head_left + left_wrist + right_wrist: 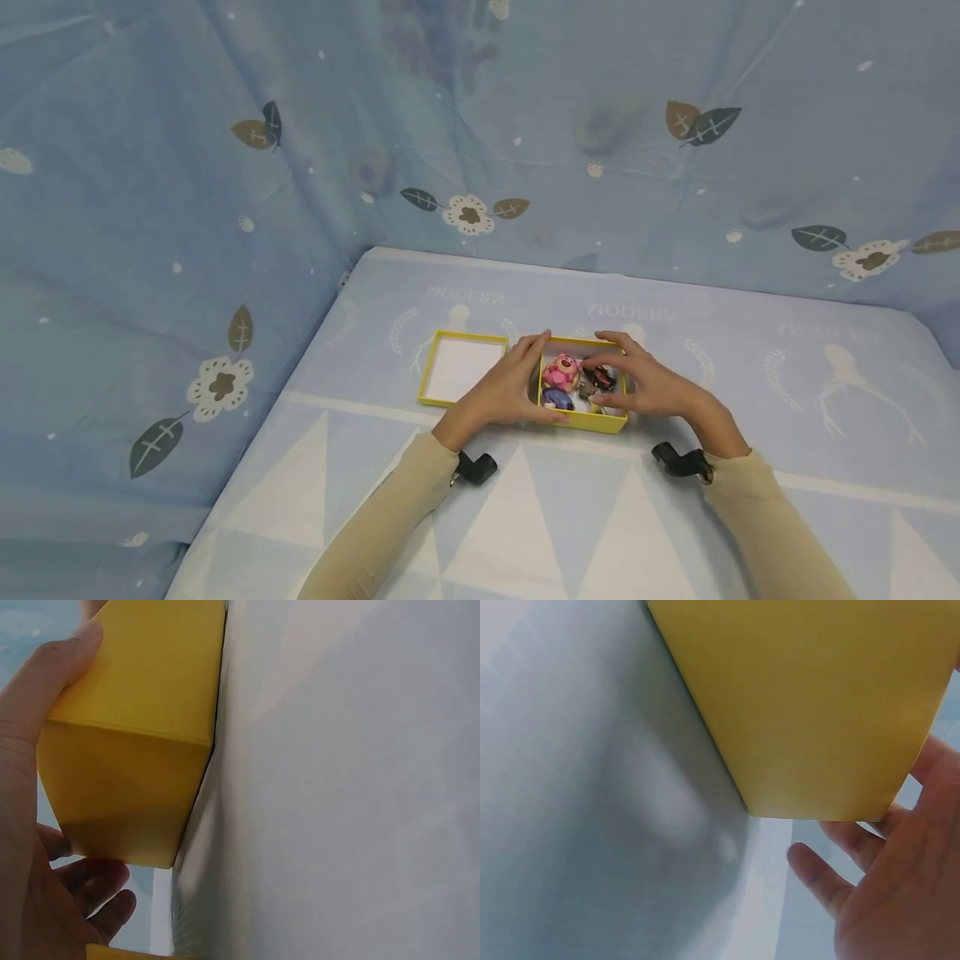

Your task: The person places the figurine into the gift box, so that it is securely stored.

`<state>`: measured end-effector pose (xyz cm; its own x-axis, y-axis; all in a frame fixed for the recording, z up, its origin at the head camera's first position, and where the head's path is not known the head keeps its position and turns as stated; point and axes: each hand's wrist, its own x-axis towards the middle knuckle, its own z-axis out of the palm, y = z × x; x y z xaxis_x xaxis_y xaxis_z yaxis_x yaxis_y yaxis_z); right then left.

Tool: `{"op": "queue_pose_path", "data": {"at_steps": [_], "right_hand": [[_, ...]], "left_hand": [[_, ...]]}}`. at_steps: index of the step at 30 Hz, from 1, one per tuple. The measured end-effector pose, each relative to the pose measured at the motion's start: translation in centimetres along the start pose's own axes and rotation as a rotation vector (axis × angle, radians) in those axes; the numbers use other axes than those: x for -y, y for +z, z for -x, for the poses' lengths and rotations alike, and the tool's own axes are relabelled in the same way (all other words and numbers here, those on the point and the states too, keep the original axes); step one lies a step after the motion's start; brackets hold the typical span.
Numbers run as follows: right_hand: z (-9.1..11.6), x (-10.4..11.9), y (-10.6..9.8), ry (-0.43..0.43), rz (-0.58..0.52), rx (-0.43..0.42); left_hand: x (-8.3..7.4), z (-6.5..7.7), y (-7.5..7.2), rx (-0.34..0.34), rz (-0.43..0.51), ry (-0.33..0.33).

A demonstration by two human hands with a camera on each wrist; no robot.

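Observation:
An open yellow box with a white inside stands on the table and holds several small figurines. Among them are a pink bear figurine, a blue piece and a black-and-red figurine. My left hand grips the box's left end, thumb along the front wall and fingers round the back. From the right, my right hand reaches over the rim, thumb and index finger inside around the black-and-red figurine; whether they pinch it is unclear. In the right wrist view, other fingers lie behind the yellow box.
Left of the box lies a shallow white lid with yellow edges, close to the left hand. A pale patterned cloth covers the table. Blue curtains hang along the back and left sides.

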<state>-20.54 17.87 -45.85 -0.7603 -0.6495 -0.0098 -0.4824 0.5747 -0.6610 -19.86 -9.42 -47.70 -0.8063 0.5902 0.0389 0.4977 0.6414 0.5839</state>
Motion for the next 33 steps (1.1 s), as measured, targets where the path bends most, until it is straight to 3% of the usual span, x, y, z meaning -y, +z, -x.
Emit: {"op": "queue_pose_path", "data": {"at_steps": [7,13,19,26,29,33], "right_hand": [[0.8,0.7,0.0,-0.028,-0.033,-0.147],[1.4,1.9,-0.1,-0.009,-0.129,-0.204],[1.1,3.4,0.4,-0.025,-0.157,-0.226],[-0.7,6.4,1.7,-0.083,-0.136,-0.254],[-2.3,8.1,2.7,-0.073,-0.136,-0.248],[-4.5,9.5,4.3,-0.04,-0.048,-0.245]], "left_hand": [[0.2,0.6,-1.3,0.005,-0.032,0.014],[1.4,2.2,-3.4,-0.036,0.047,-0.053],[3.3,4.0,-5.3,-0.082,0.046,-0.134],[5.8,5.3,-7.0,-0.089,0.051,-0.2],[6.7,5.8,-7.6,-0.071,0.059,-0.227],[7.6,6.0,-7.8,-0.027,0.055,-0.252]]}}
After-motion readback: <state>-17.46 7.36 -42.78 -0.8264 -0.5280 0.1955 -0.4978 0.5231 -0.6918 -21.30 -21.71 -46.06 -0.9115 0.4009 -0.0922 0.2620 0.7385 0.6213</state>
